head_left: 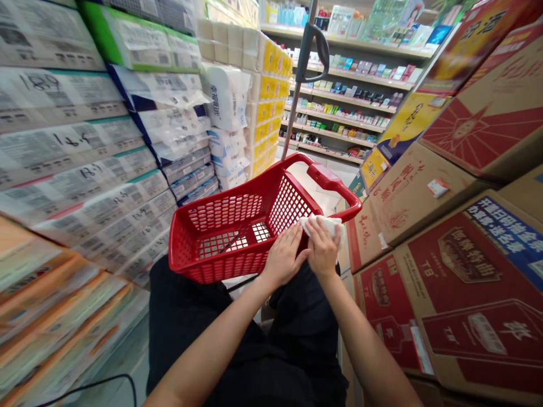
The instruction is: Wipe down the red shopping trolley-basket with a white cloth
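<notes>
A red plastic shopping basket [224, 257] with perforated sides and a long pull handle leans in front of my knees. My right hand [323, 249] is closed on a white folded cloth [337, 227], pressed to the basket's end near the red grip bar. Whether the cloth is paper or fabric I cannot tell. Right beside it, my left hand [285, 251] rests on the basket's upper rim with its fingers stretched out. Its fingertips reach close to the cloth, and the two thumbs nearly touch. The grey pull handle [311, 53] stands upright on its metal pole beyond the basket.
Stacked tissue packs [72, 144] rise on the left, with yellow-and-white packs [265, 96] behind. Cardboard cartons [466, 271] are piled close on the right. Shelves [343, 99] of small boxed goods cross the back. A black cable [110, 377] lies on the floor at lower left.
</notes>
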